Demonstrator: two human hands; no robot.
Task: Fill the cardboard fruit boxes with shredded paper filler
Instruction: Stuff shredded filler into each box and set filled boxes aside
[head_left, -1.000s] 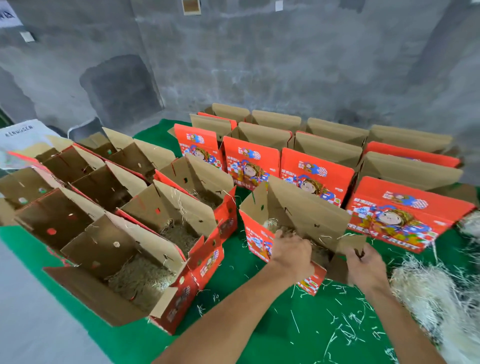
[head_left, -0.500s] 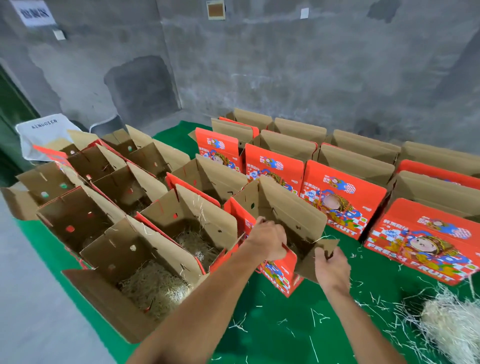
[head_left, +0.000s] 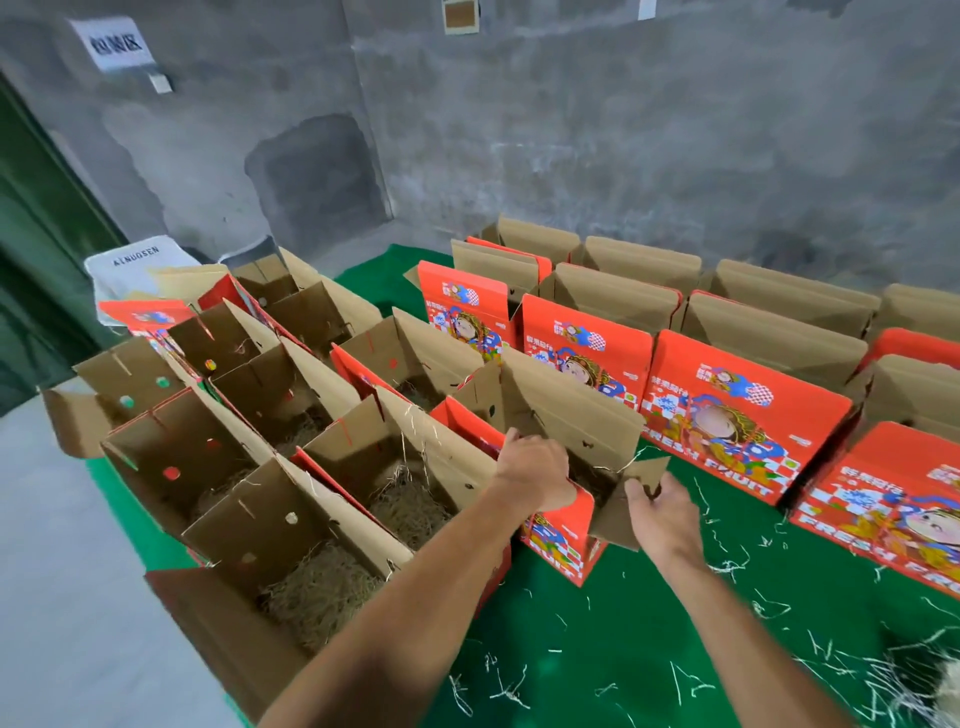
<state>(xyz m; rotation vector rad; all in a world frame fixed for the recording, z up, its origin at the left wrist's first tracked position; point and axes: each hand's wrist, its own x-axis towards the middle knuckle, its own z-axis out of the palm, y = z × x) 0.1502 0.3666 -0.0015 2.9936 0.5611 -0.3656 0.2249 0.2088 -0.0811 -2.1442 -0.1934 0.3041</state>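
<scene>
A red printed fruit box (head_left: 558, 540) stands open on the green cloth in front of me, a little shredded paper visible inside. My left hand (head_left: 535, 475) grips its near wall at the top edge. My right hand (head_left: 660, 512) pinches the box's right side flap (head_left: 621, 512). To the left stand several open boxes with shredded paper filler (head_left: 322, 590) in their bottoms. A heap of loose pale filler (head_left: 930, 680) lies at the lower right edge.
Rows of upright red boxes (head_left: 737, 410) with raised brown flaps stand behind and to the right. Loose paper strands litter the green cloth (head_left: 623, 639). A grey concrete wall rises at the back, bare grey floor lies to the left.
Both hands have shifted the box leftward, closer to the filled boxes. The view has turned left, so the filler heap has slid towards the lower right corner.
</scene>
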